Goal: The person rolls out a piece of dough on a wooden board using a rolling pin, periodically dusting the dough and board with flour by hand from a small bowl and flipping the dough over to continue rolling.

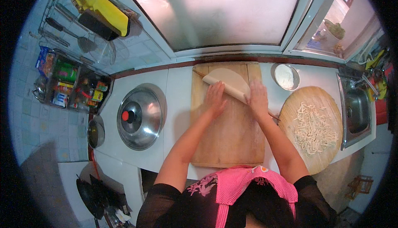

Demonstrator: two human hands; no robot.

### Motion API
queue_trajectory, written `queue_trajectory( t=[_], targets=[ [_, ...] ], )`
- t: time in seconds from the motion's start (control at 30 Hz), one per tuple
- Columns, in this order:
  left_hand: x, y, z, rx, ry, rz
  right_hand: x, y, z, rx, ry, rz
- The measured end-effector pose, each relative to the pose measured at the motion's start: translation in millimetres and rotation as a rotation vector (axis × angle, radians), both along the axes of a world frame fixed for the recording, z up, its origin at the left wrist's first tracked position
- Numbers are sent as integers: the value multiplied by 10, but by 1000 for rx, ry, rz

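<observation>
A sheet of dough (231, 76) lies at the far end of a wooden board (228, 134), its near edge wrapped around a wooden rolling pin (199, 72). The pin lies at a slant, its ends sticking out at both sides. My left hand (215, 95) rests with its fingers flat on the dough-wrapped pin, left of the middle. Over the right part of the roll lies my right hand (258, 97), slightly blurred, fingers pointing away from me. Neither hand is closed around the pin.
Right of the board are a metal bowl of white flour (285, 76), a round slatted tray (287, 113) bearing cut noodles (314, 128), and a sink (357, 113). A domed metal lid (143, 131) stands at left. The window frame (230, 49) bounds the counter's far side.
</observation>
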State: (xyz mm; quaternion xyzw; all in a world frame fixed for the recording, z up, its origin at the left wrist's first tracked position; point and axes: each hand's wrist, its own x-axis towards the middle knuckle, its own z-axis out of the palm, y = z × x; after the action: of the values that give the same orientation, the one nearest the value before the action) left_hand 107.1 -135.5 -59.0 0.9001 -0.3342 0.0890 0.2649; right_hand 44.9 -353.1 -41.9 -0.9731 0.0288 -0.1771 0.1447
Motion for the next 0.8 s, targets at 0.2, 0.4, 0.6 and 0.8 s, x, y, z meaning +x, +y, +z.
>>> queue_trajectory(
  t=[0.2,0.4,0.6,0.8],
  targets=[
    [31,-14,113,198,-99,-59,-16,95,-178,-66,60,262],
    [-376,367,193,325,-11,-209,-588,123,-152,108,78,495],
    [-2151,758,251,335,311,-227,-1884,111,-38,60,185,723],
    [-1605,363,9,239,81,63,-1136,117,85,-62,463,441]
  ],
)
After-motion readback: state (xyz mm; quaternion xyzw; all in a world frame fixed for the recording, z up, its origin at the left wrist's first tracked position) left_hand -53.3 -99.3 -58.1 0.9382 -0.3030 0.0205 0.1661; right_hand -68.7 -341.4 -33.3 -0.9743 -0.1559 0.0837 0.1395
